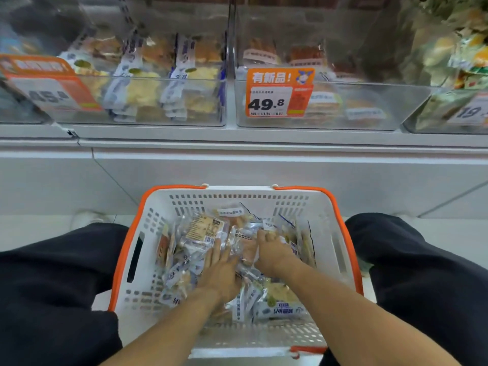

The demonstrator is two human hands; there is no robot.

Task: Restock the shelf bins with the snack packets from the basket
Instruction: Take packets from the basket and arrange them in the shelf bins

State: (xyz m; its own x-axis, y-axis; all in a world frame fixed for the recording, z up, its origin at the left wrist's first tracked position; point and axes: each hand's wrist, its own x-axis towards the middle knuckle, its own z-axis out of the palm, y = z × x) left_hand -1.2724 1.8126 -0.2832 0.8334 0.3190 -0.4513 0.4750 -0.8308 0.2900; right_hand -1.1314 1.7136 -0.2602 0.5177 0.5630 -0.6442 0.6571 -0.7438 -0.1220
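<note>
A: Digging through crinkly clear snack packets (208,241) in the white orange-rimmed plastic basket (327,233) at six o'clock?

B: Yes. Left hand (220,273) flat, right hand (269,253) curled onto one. Clear shelf bins (383,107) at twelve o'clock part-filled; plenty left.

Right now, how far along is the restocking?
Done: the clear shelf bins already hold some packets. In hand: left hand and right hand are down among the snack packets in the white basket. Left: the basket remains well filled.
</note>
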